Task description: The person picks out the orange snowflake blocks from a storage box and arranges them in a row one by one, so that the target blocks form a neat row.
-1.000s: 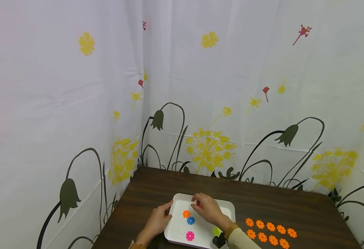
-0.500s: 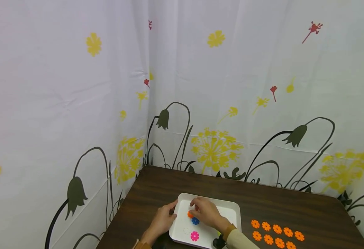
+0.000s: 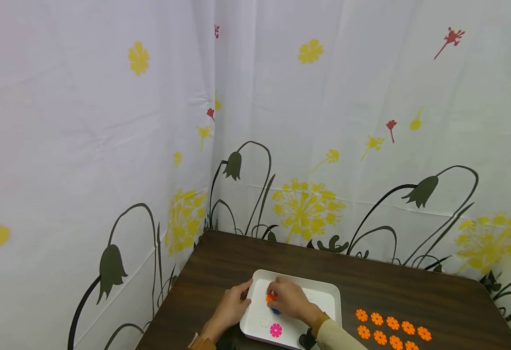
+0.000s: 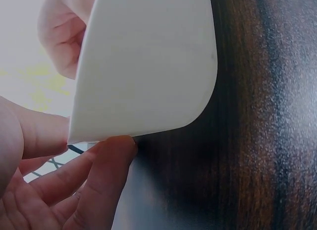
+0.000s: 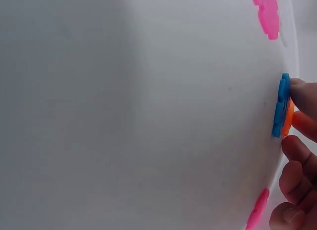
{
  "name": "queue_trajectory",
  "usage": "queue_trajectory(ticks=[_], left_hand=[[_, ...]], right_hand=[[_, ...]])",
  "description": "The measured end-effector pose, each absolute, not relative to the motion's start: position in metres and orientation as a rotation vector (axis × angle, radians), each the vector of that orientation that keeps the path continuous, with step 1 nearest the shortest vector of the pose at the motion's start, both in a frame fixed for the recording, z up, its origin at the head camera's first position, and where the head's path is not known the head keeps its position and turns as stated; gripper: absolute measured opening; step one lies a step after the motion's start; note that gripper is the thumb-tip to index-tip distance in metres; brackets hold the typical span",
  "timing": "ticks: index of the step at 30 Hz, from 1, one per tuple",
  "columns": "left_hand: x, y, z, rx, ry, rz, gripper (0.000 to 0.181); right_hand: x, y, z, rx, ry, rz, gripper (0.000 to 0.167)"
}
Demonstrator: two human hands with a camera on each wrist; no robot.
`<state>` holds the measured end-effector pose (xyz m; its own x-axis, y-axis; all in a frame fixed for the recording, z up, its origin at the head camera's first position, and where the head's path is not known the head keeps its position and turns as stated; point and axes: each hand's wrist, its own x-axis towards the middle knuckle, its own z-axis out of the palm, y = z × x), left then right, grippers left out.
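A white tray (image 3: 325, 304) sits on the table, and my left hand (image 3: 230, 307) grips its left edge. In the left wrist view the thumb and fingers meet the side wall of the tray (image 4: 148, 66). Over the tray, my right hand (image 3: 291, 299) pinches an orange notched plastic disc (image 3: 270, 298). A blue disc (image 5: 282, 106) lies right against the orange one in the right wrist view, near the thumb. One pink disc (image 3: 275, 330) lies towards the front of the tray. That wrist view shows two pink discs, one at the top (image 5: 267, 14).
To the right of the tray, several orange discs (image 3: 392, 323) lie in two rows on the dark wooden table (image 3: 238, 250). A white curtain (image 3: 303, 107) printed with flowers hangs behind the table and along its left side.
My right hand has moved across the tray to the orange disc and now holds it, partly covering the blue one. My left hand stays on the tray edge. The head view has shifted slightly.
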<state>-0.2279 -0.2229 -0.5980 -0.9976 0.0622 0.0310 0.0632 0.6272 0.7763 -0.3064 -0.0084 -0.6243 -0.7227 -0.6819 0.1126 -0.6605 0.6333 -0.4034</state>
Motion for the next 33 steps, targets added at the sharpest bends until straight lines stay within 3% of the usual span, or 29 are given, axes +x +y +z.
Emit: queue_trajectory(ticks=[20,33], left_hand=[[-0.23,-0.221,-0.596,-0.132,-2.826,-1.37,0.055],[-0.228,-0.22,-0.596,-0.057,-2.857,-1.296,0.055]], right_hand=[[-0.309,-0.014,-0.611,-1.157,2.837,-0.461,0.041],[-0.307,-0.018,-0.603,-1.169,2.783,-0.48,0.026]])
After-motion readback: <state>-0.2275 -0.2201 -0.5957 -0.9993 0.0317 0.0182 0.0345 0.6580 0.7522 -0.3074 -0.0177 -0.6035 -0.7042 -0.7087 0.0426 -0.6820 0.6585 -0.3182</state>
